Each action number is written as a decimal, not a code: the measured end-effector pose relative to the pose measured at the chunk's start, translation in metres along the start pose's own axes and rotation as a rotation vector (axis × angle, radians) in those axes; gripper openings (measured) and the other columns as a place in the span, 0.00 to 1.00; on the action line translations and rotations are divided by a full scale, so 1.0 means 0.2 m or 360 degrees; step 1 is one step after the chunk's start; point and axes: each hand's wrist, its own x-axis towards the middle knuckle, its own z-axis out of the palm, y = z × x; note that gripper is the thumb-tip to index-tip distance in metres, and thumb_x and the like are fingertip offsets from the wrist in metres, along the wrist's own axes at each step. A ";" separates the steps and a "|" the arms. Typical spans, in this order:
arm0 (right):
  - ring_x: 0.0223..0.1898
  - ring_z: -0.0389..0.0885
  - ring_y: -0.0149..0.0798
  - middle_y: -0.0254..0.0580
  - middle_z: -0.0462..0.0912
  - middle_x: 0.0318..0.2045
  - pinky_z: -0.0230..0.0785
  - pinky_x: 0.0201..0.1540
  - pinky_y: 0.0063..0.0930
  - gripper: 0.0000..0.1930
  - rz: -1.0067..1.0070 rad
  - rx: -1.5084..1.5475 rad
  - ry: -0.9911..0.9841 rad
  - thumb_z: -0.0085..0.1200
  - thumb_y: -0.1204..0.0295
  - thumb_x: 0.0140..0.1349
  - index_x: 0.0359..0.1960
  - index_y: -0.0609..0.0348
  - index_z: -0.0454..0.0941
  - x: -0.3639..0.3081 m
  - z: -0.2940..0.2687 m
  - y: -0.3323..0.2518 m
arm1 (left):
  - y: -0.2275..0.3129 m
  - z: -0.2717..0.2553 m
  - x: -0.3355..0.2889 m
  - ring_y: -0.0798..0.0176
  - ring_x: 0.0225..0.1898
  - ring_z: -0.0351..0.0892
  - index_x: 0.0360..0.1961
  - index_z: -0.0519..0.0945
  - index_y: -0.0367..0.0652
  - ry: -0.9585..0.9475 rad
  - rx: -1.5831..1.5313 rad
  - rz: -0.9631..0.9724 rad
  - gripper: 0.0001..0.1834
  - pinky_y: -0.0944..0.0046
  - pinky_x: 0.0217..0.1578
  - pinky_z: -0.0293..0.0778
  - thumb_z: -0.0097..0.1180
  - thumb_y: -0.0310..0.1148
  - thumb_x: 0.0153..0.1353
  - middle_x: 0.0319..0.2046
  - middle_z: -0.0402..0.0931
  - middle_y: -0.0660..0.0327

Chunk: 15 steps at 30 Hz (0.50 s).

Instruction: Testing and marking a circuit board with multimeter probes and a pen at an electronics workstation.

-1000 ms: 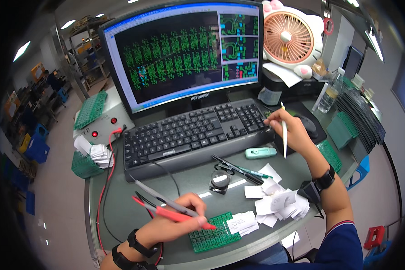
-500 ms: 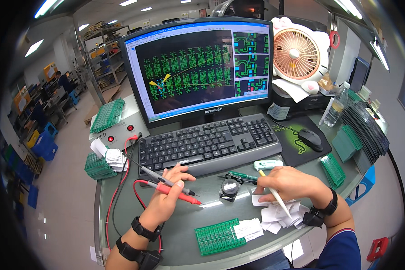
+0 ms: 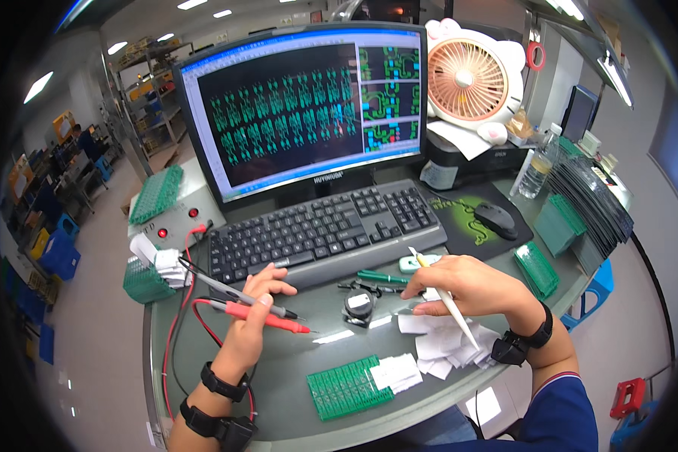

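Observation:
My left hand (image 3: 250,320) is closed around two test probes, a red probe (image 3: 271,318) and a grey probe (image 3: 258,302), their tips pointing right over the desk. Across my right hand (image 3: 474,286) runs a slim white pen-shaped tool (image 3: 457,316), yellow near its upper end, gripped above loose white paper slips (image 3: 448,348). Whether the right fingertips also pinch a slip I cannot tell. In front of me lies a green circuit board panel (image 3: 345,386), with more white slips (image 3: 396,373) on its right end. A round black case (image 3: 359,304) with a white label sits between my hands.
Behind my hands are a keyboard (image 3: 316,231), a monitor (image 3: 279,113) showing a board layout, and a mouse (image 3: 496,220). A fan (image 3: 471,79) and water bottle (image 3: 539,166) stand back right. Red and black leads trail from a grey box (image 3: 175,218) at left. Green boards (image 3: 536,269) flank the desk.
The whole view has shifted, so the desk appears farther left. On the monitor, the yellow markers and lines have gone from the layout. Both hands keep their holds.

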 end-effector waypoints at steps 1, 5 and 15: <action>0.37 0.81 0.50 0.42 0.82 0.33 0.71 0.39 0.41 0.14 -0.0063 0.0052 0.0036 0.59 0.58 0.60 0.38 0.54 0.75 -0.02 0.01 -0.02 | 0.01 0.02 0.00 0.49 0.67 0.59 0.39 0.79 0.35 0.0025 -0.0155 0.0020 0.27 0.49 0.68 0.47 0.32 0.45 0.66 0.56 0.71 0.50; 0.35 0.79 0.49 0.43 0.79 0.29 0.68 0.38 0.40 0.13 -0.0210 0.0023 -0.0152 0.57 0.62 0.61 0.41 0.54 0.71 -0.05 0.09 -0.17 | 0.10 0.05 -0.06 0.50 0.60 0.69 0.40 0.79 0.32 -0.0476 -0.0796 -0.0027 0.26 0.52 0.63 0.59 0.33 0.44 0.67 0.49 0.76 0.48; 0.35 0.79 0.42 0.38 0.76 0.27 0.68 0.39 0.35 0.13 -0.0306 -0.0220 -0.0242 0.59 0.67 0.53 0.36 0.57 0.72 -0.11 0.28 -0.27 | 0.13 0.14 -0.20 0.47 0.58 0.71 0.45 0.77 0.32 -0.1500 -0.1003 -0.0293 0.22 0.53 0.61 0.62 0.34 0.38 0.70 0.46 0.77 0.49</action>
